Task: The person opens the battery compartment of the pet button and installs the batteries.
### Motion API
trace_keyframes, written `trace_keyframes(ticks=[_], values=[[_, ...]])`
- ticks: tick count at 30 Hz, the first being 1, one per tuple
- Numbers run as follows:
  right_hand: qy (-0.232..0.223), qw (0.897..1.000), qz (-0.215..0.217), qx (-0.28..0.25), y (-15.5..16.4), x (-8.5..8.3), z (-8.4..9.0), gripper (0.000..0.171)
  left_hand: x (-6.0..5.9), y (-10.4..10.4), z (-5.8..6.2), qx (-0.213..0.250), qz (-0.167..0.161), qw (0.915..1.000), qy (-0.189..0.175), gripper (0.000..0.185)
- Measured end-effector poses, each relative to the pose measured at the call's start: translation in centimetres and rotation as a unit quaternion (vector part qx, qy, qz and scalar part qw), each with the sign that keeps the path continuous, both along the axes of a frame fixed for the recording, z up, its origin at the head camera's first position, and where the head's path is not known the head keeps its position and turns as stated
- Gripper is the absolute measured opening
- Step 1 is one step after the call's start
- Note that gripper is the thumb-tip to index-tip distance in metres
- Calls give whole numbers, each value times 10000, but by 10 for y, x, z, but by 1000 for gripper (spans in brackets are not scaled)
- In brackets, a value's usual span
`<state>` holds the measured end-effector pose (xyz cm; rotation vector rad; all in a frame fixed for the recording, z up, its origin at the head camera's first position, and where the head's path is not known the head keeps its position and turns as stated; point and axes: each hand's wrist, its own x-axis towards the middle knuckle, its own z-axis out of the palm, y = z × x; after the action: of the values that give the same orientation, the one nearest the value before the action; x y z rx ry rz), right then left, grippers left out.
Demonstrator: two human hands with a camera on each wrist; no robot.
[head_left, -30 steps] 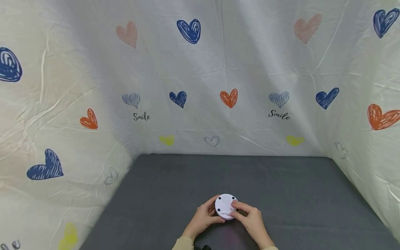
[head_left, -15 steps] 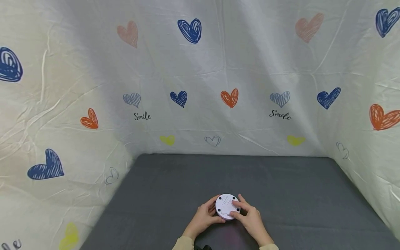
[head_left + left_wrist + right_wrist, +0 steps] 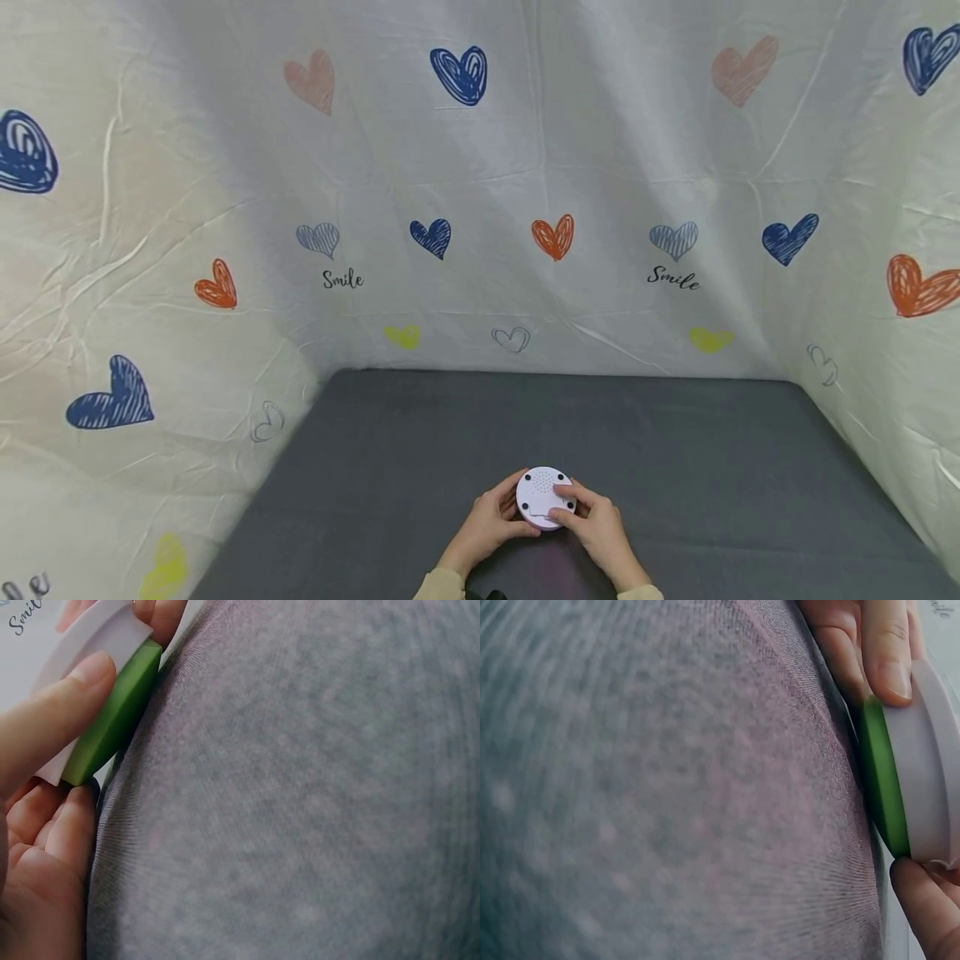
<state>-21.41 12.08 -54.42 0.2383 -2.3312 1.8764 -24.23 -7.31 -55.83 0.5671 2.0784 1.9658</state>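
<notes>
A small round white device is held up over the table, its back turned to the head camera. That back has speaker holes, black round feet and a rectangular cover outline. A green part shows under its white rim in both wrist views. My left hand grips the left side, thumb on the rim and fingers behind. My right hand holds the right side, thumb and index finger on the back beside the cover. The right thumb touches the lower edge in the right wrist view.
A dark grey cloth covers the table. White curtains printed with hearts and "Smile" stand at the back and both sides. A small dark object shows at the bottom edge between the forearms.
A right-hand finger, raised beyond the device's edge half a second ago, has come down. The right thumb and index finger have shifted slightly left; the left hand keeps its hold.
</notes>
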Motion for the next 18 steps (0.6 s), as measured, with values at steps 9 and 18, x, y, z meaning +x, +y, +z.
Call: trace_keyframes(ticks=[9, 18], values=[[-334, 9988, -347, -91, -2, 1, -1, 35, -1, 0, -2, -3, -23, 9999, 99, 83], [-284, 9973, -665, -112, -7, 2, 3, 28, -1, 1, -2, -91, -41, 9995, 285, 84]])
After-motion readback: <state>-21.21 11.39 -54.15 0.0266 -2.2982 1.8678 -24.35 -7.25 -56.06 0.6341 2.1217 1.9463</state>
